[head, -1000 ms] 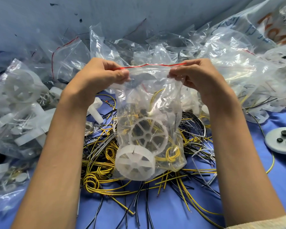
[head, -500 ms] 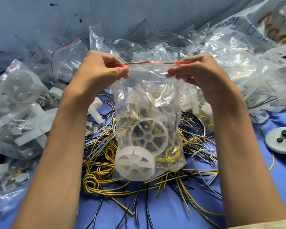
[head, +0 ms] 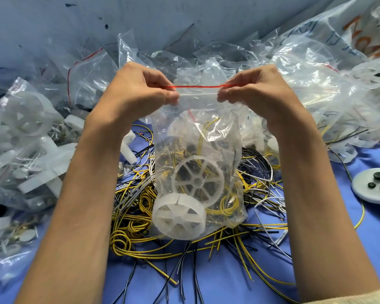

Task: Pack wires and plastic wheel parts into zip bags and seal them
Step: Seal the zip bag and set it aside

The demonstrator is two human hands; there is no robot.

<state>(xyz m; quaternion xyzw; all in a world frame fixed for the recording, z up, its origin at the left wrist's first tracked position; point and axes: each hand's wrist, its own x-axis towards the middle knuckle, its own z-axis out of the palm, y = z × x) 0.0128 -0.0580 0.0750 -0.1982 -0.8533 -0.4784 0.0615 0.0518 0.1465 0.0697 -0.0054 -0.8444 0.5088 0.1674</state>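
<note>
A clear zip bag [head: 198, 132] with a red strip along its top hangs between my hands above the table. Inside it lie two white plastic wheels [head: 197, 179] and coiled yellow wires [head: 226, 205]. My left hand [head: 140, 91] pinches the bag's top edge at its left end. My right hand [head: 257, 91] pinches the same edge at its right end. The zip strip runs taut and straight between my fingertips. Under the bag lies a loose heap of yellow, black and white wires [head: 136, 229] on the blue table [head: 360, 249].
Filled bags with white wheel parts [head: 24, 132] pile up at the left. Empty clear bags [head: 228, 55] heap along the back and right. A white round disc with black buttons [head: 375, 185] lies at the right edge. A grey wall stands behind.
Both hands have lifted the bag's top slightly and slid closer together along the zip strip. The bag's body hangs a little straighter.
</note>
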